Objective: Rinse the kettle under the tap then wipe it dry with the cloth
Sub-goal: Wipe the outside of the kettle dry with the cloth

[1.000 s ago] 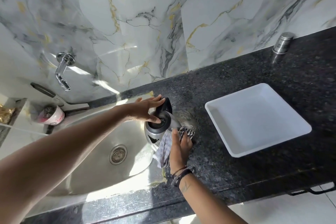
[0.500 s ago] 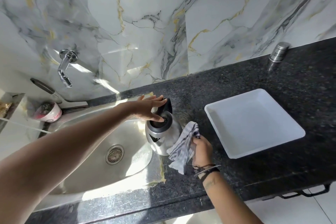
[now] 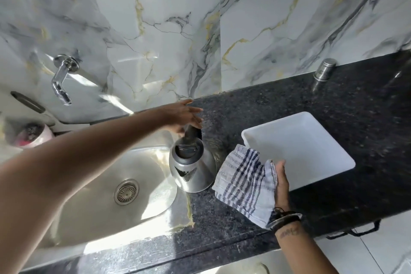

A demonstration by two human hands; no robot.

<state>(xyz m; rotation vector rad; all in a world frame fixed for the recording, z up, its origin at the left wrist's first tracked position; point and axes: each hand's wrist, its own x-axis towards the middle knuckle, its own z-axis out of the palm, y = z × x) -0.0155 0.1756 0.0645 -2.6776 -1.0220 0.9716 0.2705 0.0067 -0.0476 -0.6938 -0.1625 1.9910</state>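
Note:
The steel kettle (image 3: 193, 171) with a black lid and handle stands upright on the sink's right rim, at the edge of the black counter (image 3: 224, 224). My left hand (image 3: 182, 115) reaches over it, fingers spread flat just above the top of the handle; I cannot see a grip on it. My right hand (image 3: 281, 182) holds the white cloth with blue stripes (image 3: 244, 182) bunched in its palm, just right of the kettle and apart from it. The wall tap (image 3: 61, 82) is at the far left with no water running.
The steel sink (image 3: 89, 207) with its drain lies on the left. A white square tray (image 3: 311, 151) sits on the counter right of the cloth. A steel shaker (image 3: 324, 69) stands by the wall. A pink and white cup (image 3: 33, 134) sits behind the sink.
My right hand has pulled the cloth off the kettle's side and drawn it right. My left hand has lifted from the lid to above the handle, fingers spread.

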